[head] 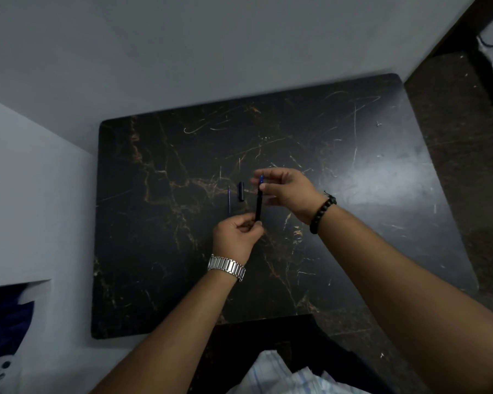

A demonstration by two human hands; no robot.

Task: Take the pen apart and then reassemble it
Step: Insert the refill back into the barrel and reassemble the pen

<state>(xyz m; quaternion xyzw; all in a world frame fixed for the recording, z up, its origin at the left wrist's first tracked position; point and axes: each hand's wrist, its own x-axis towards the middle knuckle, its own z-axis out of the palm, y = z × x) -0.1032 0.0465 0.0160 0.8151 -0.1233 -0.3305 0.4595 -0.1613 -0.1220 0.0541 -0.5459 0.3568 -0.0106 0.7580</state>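
A dark pen barrel [258,206] stands nearly upright above the black marble table [325,251]. My left hand [236,237] pinches its lower end. My right hand [288,191] grips its upper end, where a small blue tip piece [261,180] shows between the fingers. On the table to the left of the barrel lie a thin blue refill [229,199] and a dark blue pen cap [241,191], side by side and apart from both hands.
The table stands against a pale wall on its left and far sides. A dark speckled floor [453,166] lies to the right. A dark chair edge [268,336] and light cloth [276,376] sit near the table's front edge.
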